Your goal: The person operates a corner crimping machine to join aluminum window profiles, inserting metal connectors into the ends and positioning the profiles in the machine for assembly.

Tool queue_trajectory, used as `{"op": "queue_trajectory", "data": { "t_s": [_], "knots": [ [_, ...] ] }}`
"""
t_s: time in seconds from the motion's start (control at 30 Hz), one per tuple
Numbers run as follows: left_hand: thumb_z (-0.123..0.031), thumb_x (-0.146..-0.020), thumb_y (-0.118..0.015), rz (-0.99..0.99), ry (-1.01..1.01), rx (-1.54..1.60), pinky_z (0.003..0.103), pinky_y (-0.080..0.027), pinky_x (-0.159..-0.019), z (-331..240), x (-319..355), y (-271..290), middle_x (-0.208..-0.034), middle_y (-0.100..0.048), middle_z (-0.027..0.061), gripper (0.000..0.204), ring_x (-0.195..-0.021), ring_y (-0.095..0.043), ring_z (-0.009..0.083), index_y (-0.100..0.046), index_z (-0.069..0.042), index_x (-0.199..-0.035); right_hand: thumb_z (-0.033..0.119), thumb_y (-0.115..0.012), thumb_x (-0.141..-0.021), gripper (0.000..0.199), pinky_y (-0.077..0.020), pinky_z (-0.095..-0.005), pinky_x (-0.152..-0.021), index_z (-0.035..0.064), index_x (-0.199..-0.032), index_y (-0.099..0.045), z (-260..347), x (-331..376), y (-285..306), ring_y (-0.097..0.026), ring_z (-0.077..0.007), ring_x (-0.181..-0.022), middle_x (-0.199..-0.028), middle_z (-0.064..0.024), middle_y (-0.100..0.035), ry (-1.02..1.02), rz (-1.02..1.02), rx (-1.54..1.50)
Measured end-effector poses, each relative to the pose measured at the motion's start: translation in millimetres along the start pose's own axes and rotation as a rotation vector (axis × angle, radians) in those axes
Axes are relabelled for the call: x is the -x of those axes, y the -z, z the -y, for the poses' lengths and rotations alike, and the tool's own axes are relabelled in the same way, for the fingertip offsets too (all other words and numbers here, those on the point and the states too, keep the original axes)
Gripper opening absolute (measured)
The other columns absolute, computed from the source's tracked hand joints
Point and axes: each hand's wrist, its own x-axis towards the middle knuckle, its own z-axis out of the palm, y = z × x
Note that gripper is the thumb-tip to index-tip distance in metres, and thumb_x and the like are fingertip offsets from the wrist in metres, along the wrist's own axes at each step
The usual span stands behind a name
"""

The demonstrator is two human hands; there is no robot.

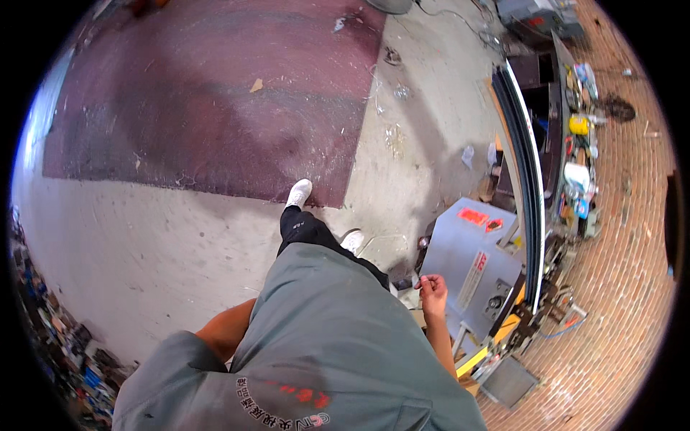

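My right hand (433, 293) hangs at my right side with its fingers loosely curled together. Nothing shows in it. Below and beside it in the picture is a grey machine cabinet (460, 244) with red stickers, a pale label strip and a round dark knob; I cannot tell whether the hand touches it. Of my left arm only the bent forearm (228, 327) shows beside my grey-green shirt, and the left hand is hidden by my body. My feet, in white shoes (299, 192), are one ahead of the other, the front one at the edge of a dark red floor sheet (215, 122).
Long dark strips with a white edge (528, 172) run above the machine on the right. Behind them a cluttered bench (575, 179) holds bottles and tools along a brick wall (625, 237). Piled odds and ends (65, 337) lie far left. Plastic scraps (467, 156) litter the concrete floor.
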Motion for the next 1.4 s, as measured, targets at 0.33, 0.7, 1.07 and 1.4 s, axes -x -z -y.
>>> {"op": "queue_trajectory", "data": {
  "t_s": [0.33, 0.7, 1.07, 1.4],
  "knots": [
    [-0.034, -0.087, -0.068, 0.127, -0.095, -0.779, 0.048, -0.054, -0.092, -28, -82, 80, -0.119, -0.071, 0.0207, 0.037, -0.112, -0.068, 0.0385, -0.074, -0.008, -0.112, 0.009, -0.067, -0.097, 0.010, -0.0507, -0.0306, -0.073, 0.0042, -0.101, -0.059, -106, 30, 33, -0.066, -0.0157, -0.078, -0.084, -0.0065, -0.069, 0.006, -0.149, -0.291],
    [-0.019, -0.099, -0.066, -0.038, -1.127, -0.740, 0.038, -0.055, -0.082, -516, 53, -115, -0.099, -0.073, 0.0168, 0.020, -0.093, -0.071, 0.0285, -0.073, -0.003, -0.109, 0.016, -0.074, -0.097, 0.017, -0.0434, -0.0239, -0.063, 0.0019, -0.104, -0.071, -102, 65, 191, -0.056, -0.0066, -0.069, -0.078, -0.0008, -0.068, 0.127, -0.468, -1.018],
    [-0.030, -0.106, -0.060, 1.020, -0.565, -0.197, 0.038, -0.053, -0.095, -701, 115, -408, -0.116, -0.070, 0.0101, 0.038, -0.102, -0.066, 0.0208, -0.067, 0.000, -0.128, 0.012, -0.070, -0.099, 0.015, -0.0466, -0.0236, -0.065, 0.0020, -0.110, -0.069, -82, 22, 333, -0.061, -0.0100, -0.076, -0.089, -0.0032, -0.068, 0.387, -0.831, -1.065],
    [-0.023, -0.104, -0.064, 1.014, -0.347, -0.548, 0.036, -0.054, -0.098, -818, 84, -496, -0.116, -0.071, 0.0098, 0.025, -0.106, -0.067, 0.0199, -0.069, -0.003, -0.118, 0.005, -0.046, -0.102, 0.030, -0.0471, -0.0274, -0.071, 0.0044, -0.132, -0.051, -133, 13, 400, -0.053, -0.0131, -0.077, -0.097, -0.0092, -0.063, 0.265, -0.841, -1.411]
  ]
}}
